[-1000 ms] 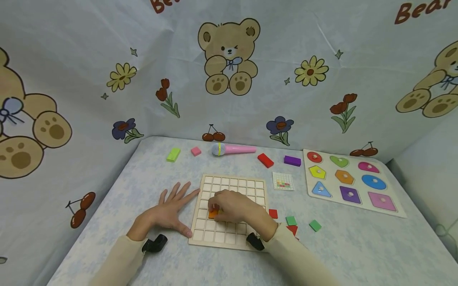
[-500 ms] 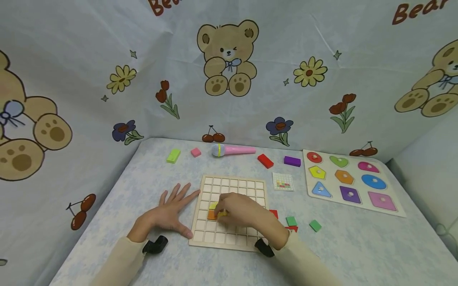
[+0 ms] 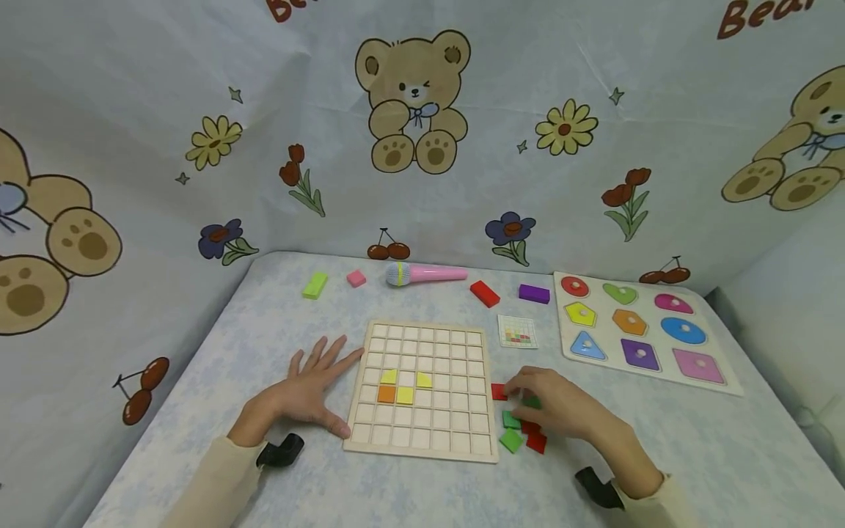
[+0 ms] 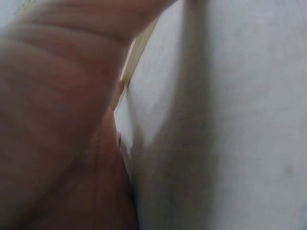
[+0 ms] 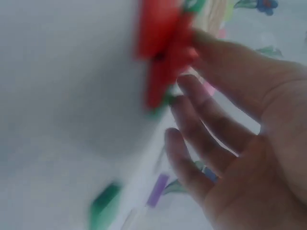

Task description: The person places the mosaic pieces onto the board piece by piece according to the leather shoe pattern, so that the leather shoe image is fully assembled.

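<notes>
A wooden grid board [image 3: 455,345] lies in the middle of the table. On it sit an orange tile [image 3: 386,394] and three yellow tiles [image 3: 405,396]. My left hand [image 3: 317,381] rests flat on the table, fingers spread, thumb against the board's left edge [image 4: 139,48]. My right hand [image 3: 528,392] hovers over loose red tiles [image 3: 536,442] and green tiles [image 3: 510,440] just right of the board. In the blurred right wrist view its fingers [image 5: 201,124] hang loosely curved beside the red tiles [image 5: 165,43], holding nothing.
At the back lie a green block [image 3: 315,285], a pink block [image 3: 356,279], a pink toy microphone [image 3: 429,275], a red block [image 3: 485,293] and a purple block [image 3: 534,294]. A small pattern card [image 3: 518,331] and a shape puzzle board [image 3: 719,386] sit on the right.
My right hand left the board and moved right to the loose tiles. Yellow tiles now lie uncovered beside the orange one. The left hand stayed put.
</notes>
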### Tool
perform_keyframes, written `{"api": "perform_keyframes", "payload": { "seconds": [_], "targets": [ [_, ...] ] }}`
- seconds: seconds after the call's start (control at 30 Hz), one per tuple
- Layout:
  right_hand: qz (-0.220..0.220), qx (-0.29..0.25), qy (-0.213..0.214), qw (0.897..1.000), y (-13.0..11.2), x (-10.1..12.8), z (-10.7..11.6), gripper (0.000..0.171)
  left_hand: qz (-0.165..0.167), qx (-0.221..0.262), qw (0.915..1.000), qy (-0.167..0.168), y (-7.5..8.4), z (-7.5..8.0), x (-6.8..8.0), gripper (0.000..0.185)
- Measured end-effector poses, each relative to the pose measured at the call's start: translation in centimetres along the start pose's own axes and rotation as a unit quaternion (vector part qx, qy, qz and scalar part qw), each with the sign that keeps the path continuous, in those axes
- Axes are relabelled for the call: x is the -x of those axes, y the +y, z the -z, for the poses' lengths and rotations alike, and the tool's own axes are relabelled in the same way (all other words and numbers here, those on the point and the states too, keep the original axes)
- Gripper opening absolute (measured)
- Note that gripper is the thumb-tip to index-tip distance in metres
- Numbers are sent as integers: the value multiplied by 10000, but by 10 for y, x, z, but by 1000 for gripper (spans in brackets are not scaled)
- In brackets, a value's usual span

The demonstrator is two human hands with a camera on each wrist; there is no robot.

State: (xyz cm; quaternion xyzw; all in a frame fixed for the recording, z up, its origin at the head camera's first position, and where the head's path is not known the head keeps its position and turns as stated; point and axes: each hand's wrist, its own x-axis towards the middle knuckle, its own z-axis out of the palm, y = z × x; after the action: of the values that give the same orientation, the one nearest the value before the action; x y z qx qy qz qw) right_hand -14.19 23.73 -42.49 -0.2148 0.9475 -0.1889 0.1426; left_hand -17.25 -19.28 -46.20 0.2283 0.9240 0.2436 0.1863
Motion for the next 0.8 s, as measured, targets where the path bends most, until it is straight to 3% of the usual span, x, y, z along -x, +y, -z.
{"api": "perform_keyframes", "payload": {
  "seconds": [0.17,0.37,0.47,0.63,0.8],
  "targets": [
    [-316,101,259,9991,18,13,1,18,30,-13,10000,25,-2,0,1,131],
    [20,-178,332,9993,33,19,2,17,8,86,10000,35,1,-1,1,131],
    [-43,-287,312,9991,33,16,2,14,-43,104,9999,42,1,-1,1,132],
    [16,-294,431,9986,14,7,9,12,-76,73,9999,-9,0,-1,1,132],
    [554,-579,512,9955,-26,-16,9,8,-10,103,9999,-11,1,1,2,132]
  ]
}}
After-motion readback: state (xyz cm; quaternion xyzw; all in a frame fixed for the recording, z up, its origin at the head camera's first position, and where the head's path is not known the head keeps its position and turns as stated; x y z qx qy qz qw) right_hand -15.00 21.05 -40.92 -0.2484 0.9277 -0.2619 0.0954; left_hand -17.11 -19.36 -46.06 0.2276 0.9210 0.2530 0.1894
